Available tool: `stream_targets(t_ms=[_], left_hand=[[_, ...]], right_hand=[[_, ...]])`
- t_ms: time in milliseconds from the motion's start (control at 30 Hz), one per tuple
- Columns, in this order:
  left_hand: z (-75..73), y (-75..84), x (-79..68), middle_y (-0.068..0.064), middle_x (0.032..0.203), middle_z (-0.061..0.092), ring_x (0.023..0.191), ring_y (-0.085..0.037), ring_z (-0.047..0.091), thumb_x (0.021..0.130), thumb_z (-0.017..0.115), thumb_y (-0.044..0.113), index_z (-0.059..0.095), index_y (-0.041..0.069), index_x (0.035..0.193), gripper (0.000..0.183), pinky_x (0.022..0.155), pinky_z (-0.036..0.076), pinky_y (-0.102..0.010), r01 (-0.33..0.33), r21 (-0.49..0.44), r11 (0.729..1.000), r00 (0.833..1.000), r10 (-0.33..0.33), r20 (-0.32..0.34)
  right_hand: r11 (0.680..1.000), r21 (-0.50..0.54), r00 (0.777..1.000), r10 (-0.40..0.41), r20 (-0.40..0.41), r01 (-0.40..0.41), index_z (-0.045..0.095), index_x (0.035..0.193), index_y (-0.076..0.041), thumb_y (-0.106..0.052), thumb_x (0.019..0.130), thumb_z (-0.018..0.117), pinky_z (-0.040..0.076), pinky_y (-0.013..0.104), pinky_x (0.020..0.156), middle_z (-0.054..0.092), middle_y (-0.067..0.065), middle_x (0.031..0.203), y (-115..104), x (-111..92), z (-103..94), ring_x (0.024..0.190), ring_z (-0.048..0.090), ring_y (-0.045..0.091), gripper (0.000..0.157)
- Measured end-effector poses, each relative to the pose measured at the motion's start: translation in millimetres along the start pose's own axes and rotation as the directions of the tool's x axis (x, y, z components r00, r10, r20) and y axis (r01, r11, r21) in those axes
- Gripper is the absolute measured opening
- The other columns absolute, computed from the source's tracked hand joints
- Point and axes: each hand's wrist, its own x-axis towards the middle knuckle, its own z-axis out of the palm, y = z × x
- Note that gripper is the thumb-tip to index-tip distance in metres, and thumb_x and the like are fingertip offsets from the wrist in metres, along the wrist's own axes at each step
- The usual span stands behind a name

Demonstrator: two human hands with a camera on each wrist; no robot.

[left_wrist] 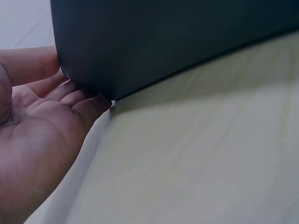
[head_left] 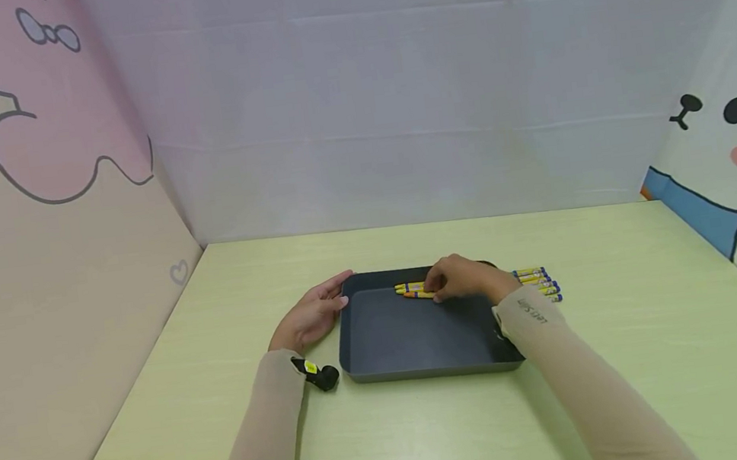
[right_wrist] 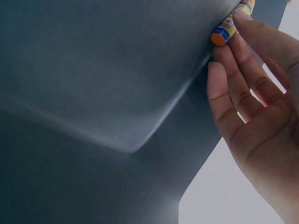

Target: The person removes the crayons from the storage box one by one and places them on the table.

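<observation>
A dark grey rectangular tray [head_left: 416, 339] lies on the table. My left hand [head_left: 313, 317] holds its left side near the far corner, with the thumb at the rim and fingertips [left_wrist: 96, 105] along the bottom edge. Over the far part of the tray, my right hand [head_left: 462, 277] pinches an orange crayon [head_left: 420, 295] between thumb and fingers. The right wrist view shows the orange end of this crayon [right_wrist: 222, 37] low by the tray wall. Just behind it, yellow-wrapped crayons [head_left: 405, 288] lie in the tray, partly covered by the right hand.
Several more yellow-wrapped crayons [head_left: 546, 282] lie in a row to the right of the tray, partly hidden by the right forearm. The pale wooden table [head_left: 662, 317] meets printed cloth walls at its left, back and right. A black wrist camera [head_left: 320, 374] sits on the left sleeve.
</observation>
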Motion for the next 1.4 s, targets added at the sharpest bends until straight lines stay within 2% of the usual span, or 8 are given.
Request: stream_targets(t_ms=[267, 600, 1067, 1400], left_hand=[[-1.2, 0.3, 0.9, -0.003, 0.163, -0.009, 0.149, -0.021, -0.009, 0.098, 0.039, -0.007, 0.015, 0.009, 0.155, 0.064, 0.121, 0.004, -0.040, 0.005, -0.009, 1.000, 1.000, -0.005, 0.013], [-0.8, 2.0, -0.5, -0.003, 0.163, -0.010, 0.148, -0.021, -0.013, 0.098, 0.040, -0.006, 0.016, 0.010, 0.155, 0.064, 0.121, 0.002, -0.041, 0.003, 0.003, 1.000, 1.000, -0.003, 0.016], [-1.2, 1.8, -0.3, -0.003, 0.163, -0.010, 0.148, -0.021, -0.013, 0.098, 0.040, -0.006, 0.015, 0.009, 0.155, 0.064, 0.121, 0.001, -0.041, 0.004, 0.005, 1.000, 1.000, -0.004, 0.020], [-1.2, -0.2, 0.4, -0.004, 0.163, -0.009, 0.148, -0.021, -0.012, 0.098, 0.040, -0.006, 0.015, 0.009, 0.155, 0.064, 0.121, 0.002, -0.040, 0.005, 0.004, 1.000, 1.000, -0.005, 0.018]], right_hand=[[1.000, 0.000, 1.000, 0.009, -0.029, -0.009, 0.070, 0.111, -0.005, -0.007, 0.088, 0.067, 0.052, 0.031, 0.075, 0.068, 0.008, 0.100, 2.1, -1.2, 4.5, 0.087, 0.062, 0.016, 0.024], [1.000, -0.012, 0.999, -0.024, -0.034, 0.023, 0.072, 0.109, -0.004, -0.006, 0.086, 0.069, 0.054, 0.030, 0.073, 0.071, 0.009, 0.097, 1.2, -0.9, 2.8, 0.085, 0.065, 0.017, 0.023], [0.998, -0.014, 0.997, -0.059, -0.042, 0.059, 0.073, 0.107, -0.005, -0.006, 0.086, 0.069, 0.054, 0.029, 0.071, 0.072, 0.008, 0.097, 3.6, -0.7, 2.7, 0.083, 0.066, 0.016, 0.021], [0.999, -0.012, 0.998, -0.053, -0.036, 0.053, 0.074, 0.108, -0.007, -0.007, 0.087, 0.069, 0.054, 0.028, 0.071, 0.071, 0.007, 0.099, 0.4, -3.4, -3.7, 0.084, 0.065, 0.015, 0.022]])
